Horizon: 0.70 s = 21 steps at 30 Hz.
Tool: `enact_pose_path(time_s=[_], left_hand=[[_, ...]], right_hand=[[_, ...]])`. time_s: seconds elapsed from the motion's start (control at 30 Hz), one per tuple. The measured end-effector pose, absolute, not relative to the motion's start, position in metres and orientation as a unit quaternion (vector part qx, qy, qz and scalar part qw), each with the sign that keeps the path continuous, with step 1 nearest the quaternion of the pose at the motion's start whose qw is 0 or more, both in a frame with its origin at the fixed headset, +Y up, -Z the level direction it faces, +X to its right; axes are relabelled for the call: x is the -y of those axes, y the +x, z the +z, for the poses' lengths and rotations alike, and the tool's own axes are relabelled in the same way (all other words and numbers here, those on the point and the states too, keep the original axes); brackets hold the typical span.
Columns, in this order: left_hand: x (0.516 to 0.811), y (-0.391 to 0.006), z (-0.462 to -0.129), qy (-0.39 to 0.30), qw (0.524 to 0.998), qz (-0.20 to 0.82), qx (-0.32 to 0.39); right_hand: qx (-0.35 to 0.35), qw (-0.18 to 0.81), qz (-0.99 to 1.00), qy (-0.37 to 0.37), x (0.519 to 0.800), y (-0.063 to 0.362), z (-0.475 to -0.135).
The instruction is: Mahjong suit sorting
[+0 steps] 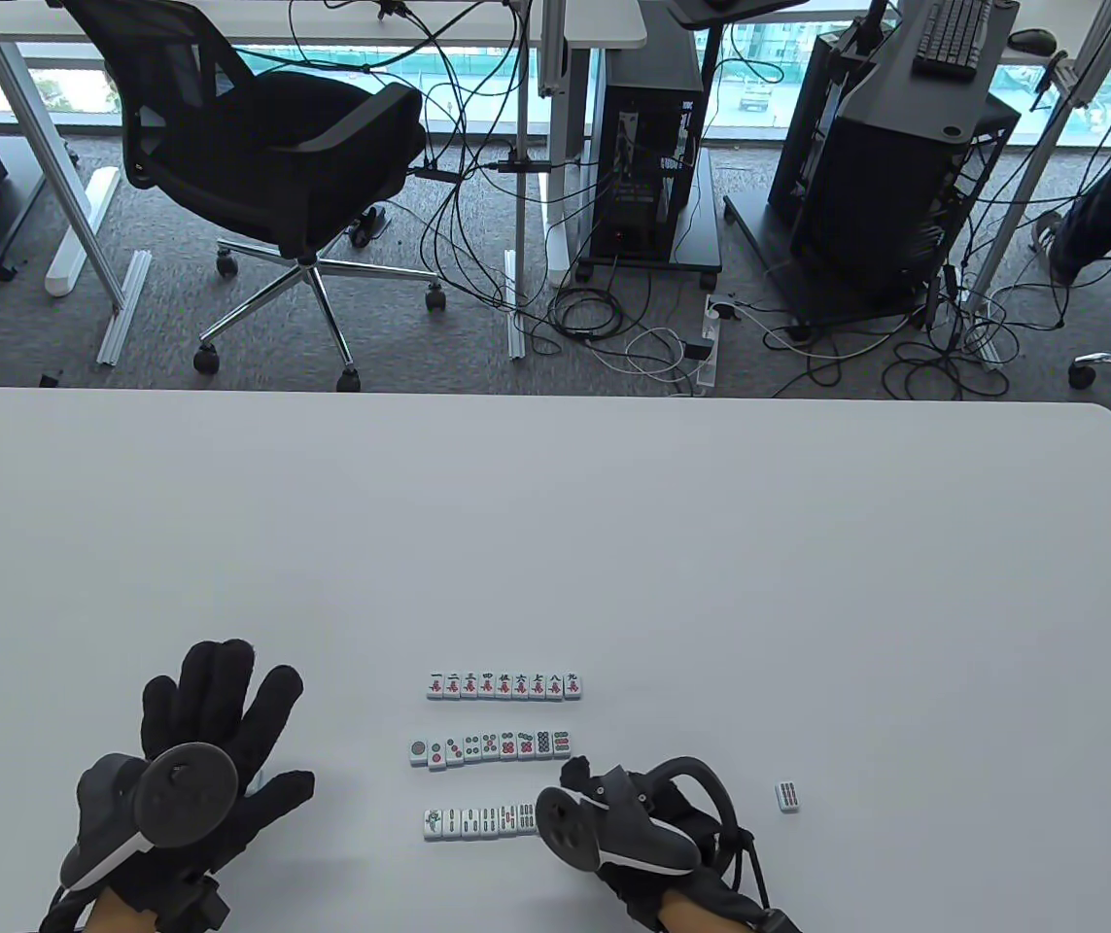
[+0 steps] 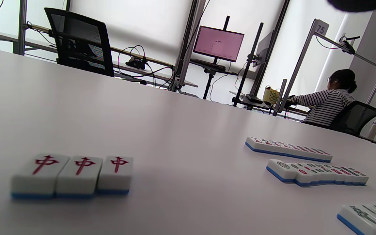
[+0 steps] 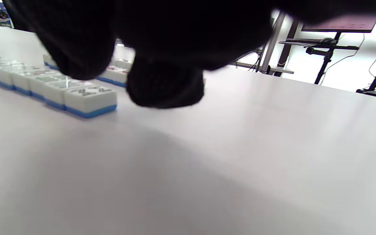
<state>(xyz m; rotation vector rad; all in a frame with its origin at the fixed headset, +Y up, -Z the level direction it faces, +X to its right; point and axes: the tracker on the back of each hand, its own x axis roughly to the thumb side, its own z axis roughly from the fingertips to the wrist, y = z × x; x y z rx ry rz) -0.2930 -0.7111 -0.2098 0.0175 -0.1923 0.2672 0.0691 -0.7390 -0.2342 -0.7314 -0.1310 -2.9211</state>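
The right hand's fingers (image 3: 165, 86) curl down, holding nothing visible, just beside the end of the white, blue-backed bamboo tile row (image 1: 479, 821). The loose bamboo tile (image 1: 787, 796) lies well right; fetch it, butt it squarely. The left hand (image 1: 210, 739) rests flat, fingers spread.

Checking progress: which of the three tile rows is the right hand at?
The nearest row, the bamboo tiles: the right hand sits at its right end. The middle row and far row lie apart from it.

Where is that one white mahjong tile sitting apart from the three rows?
In the table view, the lone white mahjong tile lies on the white table, to the right of the right hand and level with the nearest row of bamboo-marked tiles.
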Motion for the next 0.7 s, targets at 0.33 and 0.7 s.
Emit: enact_pose_path(time_s=[0.33, 0.7], left_hand=[[0.712, -0.291, -0.210, 0.004, 0.987, 0.126, 0.097], [0.714, -0.289, -0.211, -0.005, 0.988, 0.120, 0.096]], right_hand=[[0.067, 0.114, -0.989, -0.064, 0.717, 0.183, -0.250], [0.126, 0.157, -0.979, -0.030, 0.757, 0.216, -0.247]])
